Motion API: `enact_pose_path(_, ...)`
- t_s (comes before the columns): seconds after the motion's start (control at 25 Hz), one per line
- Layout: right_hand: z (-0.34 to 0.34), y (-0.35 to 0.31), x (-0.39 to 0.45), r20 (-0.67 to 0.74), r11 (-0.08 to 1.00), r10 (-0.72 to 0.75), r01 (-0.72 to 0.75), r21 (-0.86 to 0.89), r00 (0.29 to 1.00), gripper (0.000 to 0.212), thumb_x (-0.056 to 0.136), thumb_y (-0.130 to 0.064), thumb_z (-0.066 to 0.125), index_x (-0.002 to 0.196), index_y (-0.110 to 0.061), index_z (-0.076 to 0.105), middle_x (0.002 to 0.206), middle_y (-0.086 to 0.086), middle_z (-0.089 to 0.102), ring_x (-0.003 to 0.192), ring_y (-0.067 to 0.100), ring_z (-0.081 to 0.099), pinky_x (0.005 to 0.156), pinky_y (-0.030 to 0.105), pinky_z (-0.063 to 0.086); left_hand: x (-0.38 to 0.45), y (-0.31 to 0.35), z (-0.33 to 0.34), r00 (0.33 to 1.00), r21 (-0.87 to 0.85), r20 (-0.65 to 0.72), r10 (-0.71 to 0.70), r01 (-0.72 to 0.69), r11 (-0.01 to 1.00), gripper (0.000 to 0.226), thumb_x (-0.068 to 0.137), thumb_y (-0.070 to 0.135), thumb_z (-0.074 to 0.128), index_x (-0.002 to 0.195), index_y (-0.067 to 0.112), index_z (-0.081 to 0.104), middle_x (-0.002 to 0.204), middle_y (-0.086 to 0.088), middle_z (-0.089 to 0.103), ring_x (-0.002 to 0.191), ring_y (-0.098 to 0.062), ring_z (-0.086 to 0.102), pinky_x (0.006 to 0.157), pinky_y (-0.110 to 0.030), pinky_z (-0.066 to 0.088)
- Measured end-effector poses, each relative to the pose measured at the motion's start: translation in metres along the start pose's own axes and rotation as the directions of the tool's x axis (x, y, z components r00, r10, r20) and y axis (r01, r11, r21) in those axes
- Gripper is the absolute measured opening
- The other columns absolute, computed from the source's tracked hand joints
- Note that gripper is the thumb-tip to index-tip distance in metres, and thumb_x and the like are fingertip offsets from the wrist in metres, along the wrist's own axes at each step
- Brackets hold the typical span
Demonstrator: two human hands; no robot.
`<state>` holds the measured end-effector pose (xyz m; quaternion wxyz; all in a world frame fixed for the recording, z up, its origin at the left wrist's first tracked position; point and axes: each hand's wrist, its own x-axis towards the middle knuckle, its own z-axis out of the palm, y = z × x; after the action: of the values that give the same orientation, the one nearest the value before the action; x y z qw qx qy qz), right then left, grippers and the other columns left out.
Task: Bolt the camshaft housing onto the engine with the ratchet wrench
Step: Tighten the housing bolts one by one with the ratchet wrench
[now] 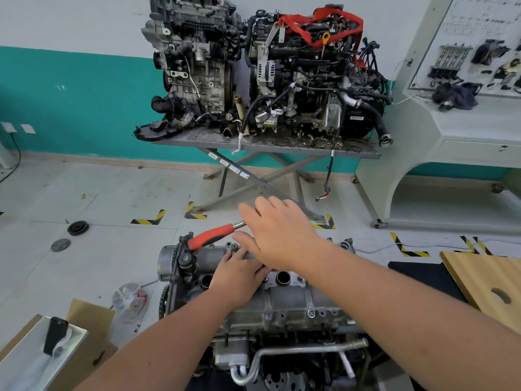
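The grey camshaft housing [287, 300] lies on top of the engine [234, 354] right in front of me, with bolt heads along its near edge. My left hand [239, 277] rests flat on the housing's left part, fingers straight. My right hand [279, 232] reaches across above it, fingers stretched out and palm down over the head end of the ratchet wrench. The wrench's red handle [211, 235] sticks out to the left, and its head and socket are hidden under the hand. The timing chain end of the engine is at the left.
Two more engines stand on a scissor table [267, 143] by the far wall. A training panel stand [465, 131] fills the right. A wooden board [490, 280], a cardboard box [87, 328], a metal tray [28, 354], a plastic bag [129, 300] and a black pulley [78, 228] surround the engine.
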<state>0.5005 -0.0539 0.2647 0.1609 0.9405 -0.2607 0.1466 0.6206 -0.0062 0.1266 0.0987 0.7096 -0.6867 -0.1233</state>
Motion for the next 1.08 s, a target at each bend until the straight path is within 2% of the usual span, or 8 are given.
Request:
enact_pose_path(0.24, -0.012, 0.016, 0.028, 0.397, 0.878, 0.277, -0.398, 0.266, 0.875, 0.035, 0.104, -0.037, 0.032, 0.092, -0.015, 0.057, 0.081, 0.007, 0.067, 0.069, 0.029, 0.061, 0.057, 0.031, 0.036, -0.001, -0.001, 0.001, 1.0, -0.082, 0.004, -0.026, 0.026, 0.996, 0.037, 0.101, 0.054, 0.034, 0.115, 0.037, 0.064, 0.147, 0.004, 0.049, 0.15, -0.009, 0.012, 0.121, -0.043, 0.011)
enact_pose_path(0.36, -0.016, 0.024, 0.024, 0.717, 0.062, 0.34, -0.776, 0.628, 0.608, 0.018, 0.099, -0.018, 0.04, 0.1, -0.008, 0.055, 0.065, 0.006, 0.071, 0.069, 0.025, 0.074, 0.061, 0.028, 0.043, -0.001, 0.0, 0.0, 1.0, -0.088, 0.009, -0.022, 0.022, 0.996, 0.038, 0.101, 0.055, 0.035, 0.118, 0.038, 0.064, 0.149, 0.004, 0.048, 0.15, -0.007, 0.009, 0.122, -0.044, 0.009)
enact_pose_path(0.44, -0.015, 0.02, 0.015, 0.797, -0.468, 0.234, -0.654, 0.595, 0.557, 0.009, 0.097, -0.011, 0.037, 0.1, -0.011, 0.046, 0.066, 0.006, 0.071, 0.072, 0.024, 0.075, 0.089, 0.039, 0.048, -0.002, -0.001, 0.001, 1.0, -0.081, 0.014, -0.025, 0.026, 0.996, 0.038, 0.1, 0.055, 0.035, 0.12, 0.038, 0.063, 0.149, 0.003, 0.048, 0.15, -0.008, 0.009, 0.121, -0.044, 0.008)
enact_pose_path(0.52, -0.007, 0.014, 0.01, 0.788, -0.754, 0.232, -0.406, 0.516, 0.571, 0.01, 0.095, -0.007, 0.037, 0.096, -0.016, 0.04, 0.072, 0.007, 0.073, 0.076, 0.024, 0.075, 0.105, 0.038, 0.04, -0.002, -0.001, 0.001, 1.0, -0.068, 0.017, -0.024, 0.026, 0.997, 0.038, 0.1, 0.055, 0.035, 0.119, 0.038, 0.063, 0.149, 0.004, 0.048, 0.15, -0.008, 0.009, 0.121, -0.045, 0.008)
enact_pose_path(0.64, 0.001, 0.005, 0.002, 0.765, -0.901, 0.249, -0.148, 0.408, 0.593, 0.013, 0.093, -0.005, 0.037, 0.098, -0.006, 0.049, 0.086, 0.019, 0.073, 0.083, 0.03, 0.075, 0.07, 0.025, 0.054, -0.002, -0.001, 0.002, 1.0, -0.054, 0.011, -0.018, 0.018, 0.998, 0.036, 0.101, 0.054, 0.036, 0.113, 0.035, 0.065, 0.147, 0.002, 0.05, 0.151, -0.01, 0.009, 0.121, -0.045, 0.009)
enact_pose_path(0.8, 0.015, -0.013, -0.006, 0.592, -0.667, 0.363, -0.242, 0.704, 0.72, 0.027, 0.105, -0.03, 0.043, 0.121, -0.022, 0.064, 0.113, 0.006, 0.074, 0.112, 0.024, 0.067, 0.091, 0.03, 0.051, -0.001, -0.001, 0.002, 1.0, -0.009, 0.011, 0.0, 0.0, 1.0, 0.042, 0.102, 0.053, 0.032, 0.113, 0.032, 0.066, 0.15, 0.004, 0.047, 0.15, -0.01, 0.011, 0.12, -0.045, 0.01)
enact_pose_path(0.96, 0.043, -0.02, -0.016, -0.123, 0.397, 0.535, -0.121, 0.91, 0.836, 0.032, 0.101, -0.029, 0.05, 0.128, -0.024, 0.067, 0.135, -0.008, 0.06, 0.127, 0.012, 0.053, 0.108, 0.03, 0.043, -0.002, -0.003, 0.004, 0.998, -0.024, -0.054, 0.01, -0.012, 1.0, 0.044, 0.1, 0.049, 0.03, 0.125, 0.028, 0.059, 0.144, 0.004, 0.051, 0.146, -0.016, 0.026, 0.121, -0.044, 0.013)
enact_pose_path(1.08, 0.051, -0.013, -0.012, -0.271, 0.665, 0.415, -0.086, 0.742, 0.869, 0.041, 0.086, 0.007, 0.062, 0.121, -0.013, 0.07, 0.133, 0.005, 0.06, 0.12, 0.029, 0.056, 0.097, 0.045, 0.05, 0.0, -0.004, 0.009, 0.998, 0.067, -0.059, 0.015, -0.011, 0.998, 0.055, 0.099, 0.054, 0.028, 0.145, 0.026, 0.042, 0.147, 0.004, 0.05, 0.146, -0.016, 0.027, 0.122, -0.044, 0.015)
